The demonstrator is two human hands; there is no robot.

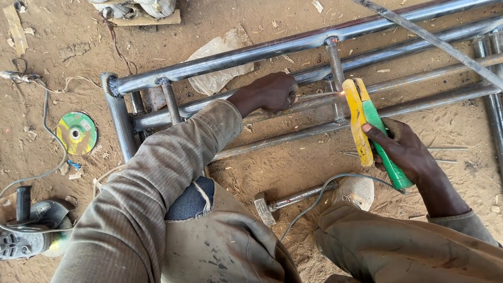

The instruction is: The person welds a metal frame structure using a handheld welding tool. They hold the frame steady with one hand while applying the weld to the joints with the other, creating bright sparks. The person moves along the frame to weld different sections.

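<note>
A frame of grey steel tubes lies on sandy ground. My left hand is closed on a thin welding rod and rests on a tube of the frame. The rod's tip glows at a joint on an upright bar. My right hand grips a yellow and green electrode holder, whose jaws meet the rod beside the spark. A grey cable runs from the holder's handle down past my knee.
A steel hammer lies on the sand by my white shoe. An angle grinder and a green cutting disc sit at the left. A plastic bag lies under the frame. Loose rods lie at the right.
</note>
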